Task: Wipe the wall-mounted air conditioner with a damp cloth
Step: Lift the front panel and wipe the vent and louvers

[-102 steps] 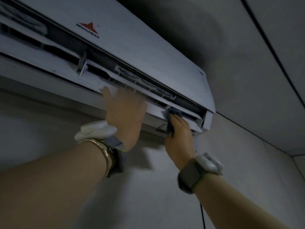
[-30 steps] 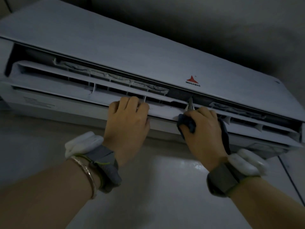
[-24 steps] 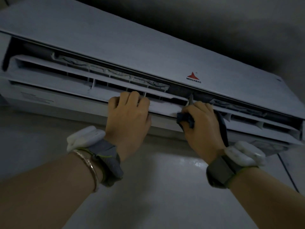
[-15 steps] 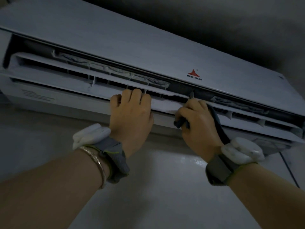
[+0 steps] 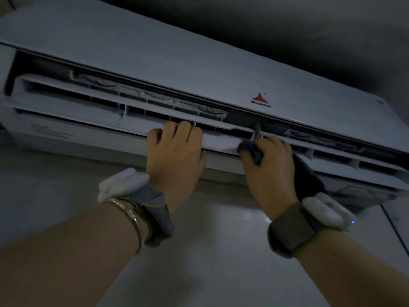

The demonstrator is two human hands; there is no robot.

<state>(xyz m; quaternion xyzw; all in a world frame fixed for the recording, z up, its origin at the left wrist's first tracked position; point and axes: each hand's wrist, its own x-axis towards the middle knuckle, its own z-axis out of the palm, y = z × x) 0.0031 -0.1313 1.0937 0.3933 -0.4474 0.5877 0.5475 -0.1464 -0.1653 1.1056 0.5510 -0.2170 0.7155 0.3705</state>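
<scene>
A white wall-mounted air conditioner with a red triangle logo spans the upper view, its long louver flap hanging down. My left hand grips the flap's lower edge near the middle, fingers curled over it. Right beside it, my right hand presses a dark blue cloth against the same flap edge; the cloth's tail hangs down past my wrist. Most of the cloth is hidden under my fingers.
A pale wall lies below the unit, the dim ceiling above it. A dark cable runs down the wall at the right. Both wrists carry strapped white devices, and the left one a bangle.
My right hand with the cloth has slid left along the flap from its right end toward the middle. The left hand has kept its hold on the flap, and the view has turned left.
</scene>
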